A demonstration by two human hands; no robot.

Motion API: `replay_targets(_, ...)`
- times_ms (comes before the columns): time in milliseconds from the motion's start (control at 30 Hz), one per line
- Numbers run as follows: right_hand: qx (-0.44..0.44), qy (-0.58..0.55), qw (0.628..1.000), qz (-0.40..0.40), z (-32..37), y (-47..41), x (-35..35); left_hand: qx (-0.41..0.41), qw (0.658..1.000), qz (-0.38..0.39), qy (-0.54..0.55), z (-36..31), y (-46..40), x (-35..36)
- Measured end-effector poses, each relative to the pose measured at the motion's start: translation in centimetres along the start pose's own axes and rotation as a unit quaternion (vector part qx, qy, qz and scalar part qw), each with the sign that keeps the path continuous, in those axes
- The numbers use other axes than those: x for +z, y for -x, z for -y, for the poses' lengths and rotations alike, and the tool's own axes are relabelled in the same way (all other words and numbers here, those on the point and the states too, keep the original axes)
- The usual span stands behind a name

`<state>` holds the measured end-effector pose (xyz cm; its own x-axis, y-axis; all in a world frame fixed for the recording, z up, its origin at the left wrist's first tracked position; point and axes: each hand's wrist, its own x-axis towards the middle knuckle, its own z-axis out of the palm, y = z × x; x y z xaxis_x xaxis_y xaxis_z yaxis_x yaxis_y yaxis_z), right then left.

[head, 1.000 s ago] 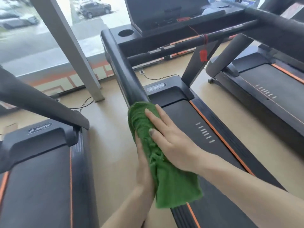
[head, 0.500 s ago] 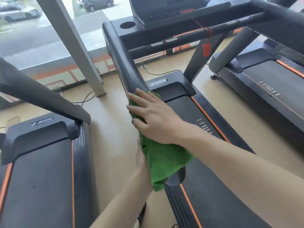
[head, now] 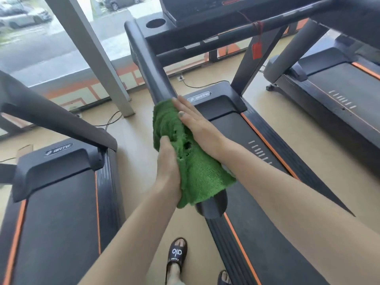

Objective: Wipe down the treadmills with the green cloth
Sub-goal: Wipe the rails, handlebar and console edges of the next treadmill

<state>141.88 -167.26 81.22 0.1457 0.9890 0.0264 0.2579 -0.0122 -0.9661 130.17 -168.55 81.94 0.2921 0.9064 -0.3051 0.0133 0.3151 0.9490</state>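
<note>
The green cloth [head: 205,173] is wrapped over the near part of the middle treadmill's left handrail [head: 148,64]. My left hand [head: 167,163] grips the cloth and rail from the left side, thumb on top. My right hand [head: 197,124] lies flat along the cloth's right side with straight fingers, its fingertips at the cloth's upper edge. The rail's rounded end [head: 211,206] pokes out below the cloth. Under my arms runs the middle treadmill's black belt [head: 267,243] with orange stripes.
A second treadmill [head: 57,223] stands close on the left and a third [head: 339,95] on the right. A grey pillar [head: 96,58] and window are ahead, cables [head: 111,120] lie on the floor, a red tag [head: 257,49] hangs from the crossbar, and my sandalled foot [head: 176,254] is between the treadmills.
The cloth slid up the rail, baring its end. My right hand moved from across the cloth's top to flat along its right side; my left hand came up on the left.
</note>
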Motion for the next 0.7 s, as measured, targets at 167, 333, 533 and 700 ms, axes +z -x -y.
replay_targets(167,0.18,-0.197,0.962,-0.054,-3.2,7.6,0.7,0.179,0.953,0.0,-0.245,1.9,3.9,-0.2)
replay_targets(333,0.281,-0.35,0.893,-0.027,-5.1,9.8,2.0,0.218,0.877,0.032,-0.428,-0.3,0.0,-0.5)
replay_targets(533,0.176,-0.286,0.938,-0.086,-5.3,8.3,-0.4,0.243,0.799,0.024,-0.549,-4.3,-6.0,1.2)
replay_targets(700,0.24,-0.291,0.922,-0.09,-3.1,11.9,1.9,0.27,0.88,0.054,-0.387,0.2,0.5,-1.0)
